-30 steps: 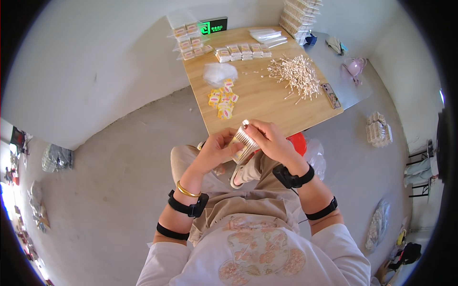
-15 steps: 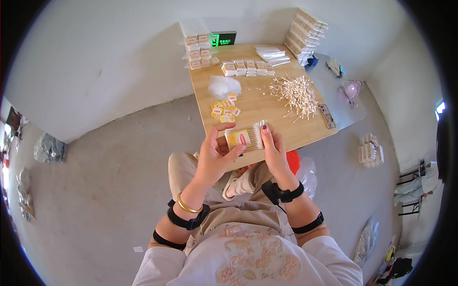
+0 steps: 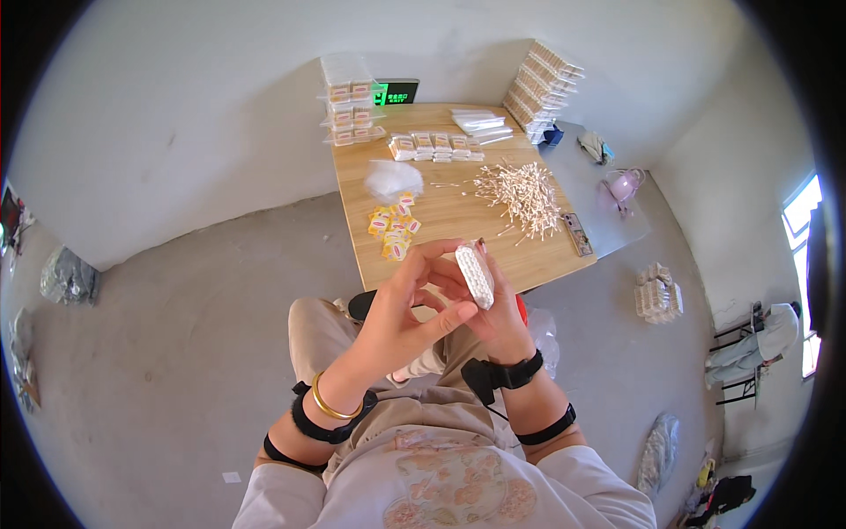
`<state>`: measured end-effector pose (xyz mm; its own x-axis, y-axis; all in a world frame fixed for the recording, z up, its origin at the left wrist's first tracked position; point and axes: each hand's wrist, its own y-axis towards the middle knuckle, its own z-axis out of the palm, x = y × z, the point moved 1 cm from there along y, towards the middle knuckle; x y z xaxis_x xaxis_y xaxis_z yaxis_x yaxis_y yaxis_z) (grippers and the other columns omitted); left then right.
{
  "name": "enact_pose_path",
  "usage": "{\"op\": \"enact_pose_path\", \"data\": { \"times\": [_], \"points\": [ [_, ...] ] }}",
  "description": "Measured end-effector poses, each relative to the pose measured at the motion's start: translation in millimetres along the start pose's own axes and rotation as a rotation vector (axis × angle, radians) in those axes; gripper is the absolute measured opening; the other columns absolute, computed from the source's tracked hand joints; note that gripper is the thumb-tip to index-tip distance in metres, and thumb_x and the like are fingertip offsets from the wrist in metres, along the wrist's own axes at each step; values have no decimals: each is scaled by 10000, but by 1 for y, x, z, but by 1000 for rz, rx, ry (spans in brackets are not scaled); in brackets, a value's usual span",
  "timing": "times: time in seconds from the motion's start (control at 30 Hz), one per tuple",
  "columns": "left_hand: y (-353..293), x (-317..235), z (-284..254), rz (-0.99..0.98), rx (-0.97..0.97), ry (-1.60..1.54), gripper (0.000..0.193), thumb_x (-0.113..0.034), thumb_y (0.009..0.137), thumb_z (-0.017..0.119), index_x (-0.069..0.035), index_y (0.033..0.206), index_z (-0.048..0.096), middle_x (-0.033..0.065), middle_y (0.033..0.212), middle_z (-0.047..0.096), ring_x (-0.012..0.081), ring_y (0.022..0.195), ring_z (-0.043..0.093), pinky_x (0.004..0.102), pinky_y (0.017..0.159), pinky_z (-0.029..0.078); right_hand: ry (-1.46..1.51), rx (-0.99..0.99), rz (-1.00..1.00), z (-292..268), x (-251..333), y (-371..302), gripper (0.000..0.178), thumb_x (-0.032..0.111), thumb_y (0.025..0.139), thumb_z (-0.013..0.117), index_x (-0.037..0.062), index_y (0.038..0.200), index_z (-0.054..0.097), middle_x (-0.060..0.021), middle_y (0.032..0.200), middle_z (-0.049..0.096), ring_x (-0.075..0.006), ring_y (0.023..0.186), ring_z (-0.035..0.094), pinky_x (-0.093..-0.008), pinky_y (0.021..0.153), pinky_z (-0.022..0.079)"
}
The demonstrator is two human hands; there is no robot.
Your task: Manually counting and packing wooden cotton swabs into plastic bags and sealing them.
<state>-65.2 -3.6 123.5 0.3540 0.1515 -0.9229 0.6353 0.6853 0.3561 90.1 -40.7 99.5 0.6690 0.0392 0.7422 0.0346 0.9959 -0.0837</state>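
Above the near edge of the wooden table [image 3: 449, 216], a pack of cotton swabs [image 3: 477, 276] is turned so its white tips face up toward me. My right hand [image 3: 505, 319] grips it from the right side. The curved fingers and thumb of my left hand [image 3: 405, 309] meet the pack's upper and lower ends, leaving a gap before the palm. Just beyond my left hand lie several yellow-and-white cards [image 3: 394, 231], with a heap of thin clear plastic [image 3: 394, 181] behind them. Loose cotton swabs [image 3: 522, 201] are piled at the table's right.
A row of packed swabs [image 3: 436, 146] and flat clear bags [image 3: 482, 125] lie toward the back. Bagged packs [image 3: 351, 115] are stacked at the far left corner, a taller stack [image 3: 542, 88] at the far right. A phone [image 3: 577, 234] rests at the right edge.
The pack has been turned from its labelled face to its tip end. My left hand has shifted its hold toward the pack's ends. The view has swung slightly right.
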Motion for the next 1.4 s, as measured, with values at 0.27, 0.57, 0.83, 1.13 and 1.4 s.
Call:
{"op": "enact_pose_path", "data": {
  "times": [0.27,0.57,0.83,1.13,1.4],
  "points": [
    [-1,-3,1,-9,20,-139,493,-175,986,606,-11,1412,418,88,1136,608,130,1020,596,262,831,500,-17,130,71,-15,-7,5,571,490,1036,389,22,1336,519,-139,1258,622,-247,1131,611,-375,867,508],
    [0,5,0,2,6,-73,520,-162,934,685,-15,1365,434,94,1166,592,141,1083,579,278,866,508,-7,19,78,-18,-13,5,575,481,1049,362,-3,1324,504,-172,1263,602,-295,1126,598,-427,996,474],
    [-3,36,-14,-131,69,-275,583,-167,920,703,-19,1388,389,100,1254,547,159,1125,574,304,893,519,20,-221,-8,-28,-19,10,349,363,1041,483,61,1162,608,-54,1052,678,-122,889,648,-301,757,551],
    [-7,131,-43,-425,169,-91,398,-171,880,762,4,1192,588,1,954,637,37,844,560,217,723,457,-1075,35,-42,-76,-27,23,313,318,1024,543,19,956,604,42,745,530,-40,699,454,-241,597,399],
    [15,180,-39,-442,-428,-296,339,-140,904,716,-29,1200,592,21,1028,691,100,957,652,272,830,519,-753,2,164,-123,-52,35,512,408,1004,554,-7,1301,511,-79,1144,640,-152,1028,615,-290,886,478]
  ]
}}
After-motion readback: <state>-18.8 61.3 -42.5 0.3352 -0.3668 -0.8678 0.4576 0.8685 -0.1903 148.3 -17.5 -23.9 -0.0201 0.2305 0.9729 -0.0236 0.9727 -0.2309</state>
